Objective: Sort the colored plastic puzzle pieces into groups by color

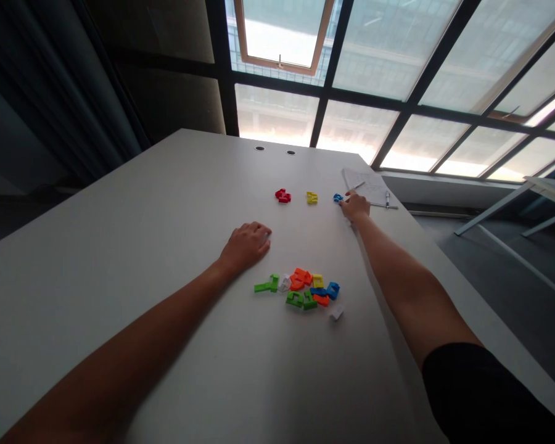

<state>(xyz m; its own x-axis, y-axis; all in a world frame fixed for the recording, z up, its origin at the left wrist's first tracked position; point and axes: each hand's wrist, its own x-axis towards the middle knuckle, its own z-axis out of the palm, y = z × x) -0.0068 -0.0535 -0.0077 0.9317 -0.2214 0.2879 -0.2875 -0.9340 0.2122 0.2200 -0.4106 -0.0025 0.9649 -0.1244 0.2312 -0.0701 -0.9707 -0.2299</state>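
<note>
On the far right part of the table, my right hand [356, 206] has its fingers closed at the edge of a small blue plastic piece [337, 198]; the fingertips are partly hidden. My left hand [247, 245] rests on the tabletop, loosely curved, with thumb and fingers a little apart and no held object visible. Left of the blue piece lie a yellow plastic piece [311, 197] and a cluster of red pieces [283, 196]. Nearer to me is a loose pile with green pieces [295, 299], orange pieces [300, 279], a blue piece [333, 290] and a white piece [337, 312].
A sheet of paper [374, 185] with a pen [359, 185] on it lies beyond my right hand, near the right edge of the white table [189, 185]. Two round cable holes sit by the far edge. Windows stand behind, and another table [550, 190] is at right.
</note>
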